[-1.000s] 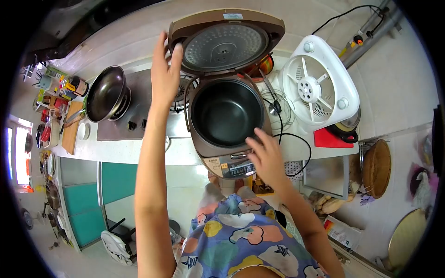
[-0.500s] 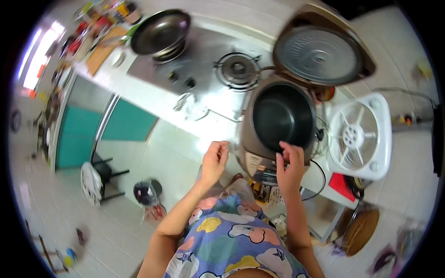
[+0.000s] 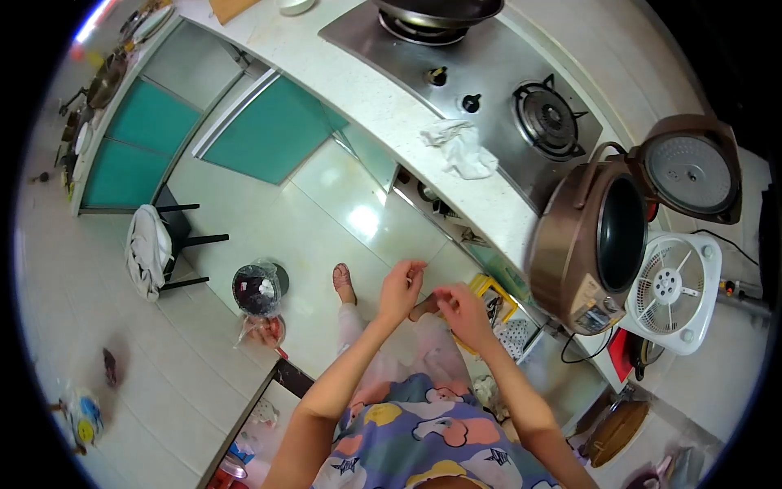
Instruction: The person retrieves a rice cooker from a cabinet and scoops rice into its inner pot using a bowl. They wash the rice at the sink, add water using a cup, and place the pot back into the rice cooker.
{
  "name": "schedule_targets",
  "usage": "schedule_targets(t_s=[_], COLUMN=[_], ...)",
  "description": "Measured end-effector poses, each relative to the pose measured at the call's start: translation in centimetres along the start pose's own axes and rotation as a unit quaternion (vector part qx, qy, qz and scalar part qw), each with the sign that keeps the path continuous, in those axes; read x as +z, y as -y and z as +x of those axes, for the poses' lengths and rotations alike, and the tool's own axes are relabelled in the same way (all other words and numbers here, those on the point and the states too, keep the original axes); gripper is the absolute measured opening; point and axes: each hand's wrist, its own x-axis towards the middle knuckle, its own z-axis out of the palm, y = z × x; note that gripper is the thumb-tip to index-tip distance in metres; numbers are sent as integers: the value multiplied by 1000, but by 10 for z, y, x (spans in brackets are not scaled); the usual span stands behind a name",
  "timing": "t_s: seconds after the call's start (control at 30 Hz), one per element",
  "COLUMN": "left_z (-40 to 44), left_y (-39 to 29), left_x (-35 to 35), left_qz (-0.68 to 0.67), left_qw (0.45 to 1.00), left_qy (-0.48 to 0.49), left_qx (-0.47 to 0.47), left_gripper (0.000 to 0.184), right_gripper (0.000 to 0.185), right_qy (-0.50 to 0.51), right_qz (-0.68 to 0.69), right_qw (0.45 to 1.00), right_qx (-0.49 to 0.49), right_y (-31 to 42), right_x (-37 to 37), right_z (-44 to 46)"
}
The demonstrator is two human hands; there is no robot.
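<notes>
My left hand [image 3: 402, 288] is in front of my body, above the floor, its fingers bent and pressed together; anything in them is too small to make out. Beside it, my right hand [image 3: 463, 313] is loosely curled with fingers apart and nothing visible in them. The hands are close but do not appear to touch. To the right of both stands a brown rice cooker [image 3: 562, 244] on the counter, its lid [image 3: 691, 173] raised and its dark inner pot [image 3: 621, 232] bare inside. Neither hand touches the cooker.
A gas stove [image 3: 489, 69] carries a dark pan [image 3: 440, 11]; a white cloth [image 3: 463, 148] lies on the counter edge. A white fan [image 3: 672, 292] is right of the cooker. On the floor are a lined bin [image 3: 257, 289] and a stool [image 3: 155, 248]. A teal cabinet door [image 3: 265, 134] stands ajar.
My view has swung left and down, away from the cooker. My right hand has left the cooker's front rim and come close to my left hand. The cooker's lid stays raised.
</notes>
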Motion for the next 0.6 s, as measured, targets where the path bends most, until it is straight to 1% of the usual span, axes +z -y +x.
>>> schedule_targets(t_s=[0.07,0.1,0.13,0.2,0.27,0.33,0.37,0.47,0.5,0.6], left_z=[18,30,41,66,91,113,122,143,150,164], left_y=[19,27,36,55,63,76,81,85,89,95], left_x=[-24,-35,-45,-73,-96,-112,-117,-123,-125,-126], left_qz=[-13,-20,-11,10,20,30,23,-13,-26,-63], left_qw=[1000,1000,1000,1000,999,998,999,996,998,996], left_qy=[1,2,-4,-17,-30,-45,-41,-80,-56,-69], left_qx=[-11,-15,-3,22,22,19,3,22,4,-4], left_gripper=[16,16,16,17,17,18,21,22,28,34], right_gripper=[25,32,40,58,72,76,79,82,79,79], right_qy=[-23,-39,-55,-97,-200,-221,-231,-292,-273,-217], right_qz=[64,56,49,104,142,204,236,304,301,257], right_qw=[998,997,997,990,969,952,943,907,914,941], right_qx=[-12,-19,-25,0,37,45,50,-18,-10,24], right_y=[-13,-29,-46,-64,-53,-42,-39,-42,-46,-57], right_x=[40,60,78,107,124,131,137,156,156,172], right_z=[50,82,116,186,240,279,290,301,298,284])
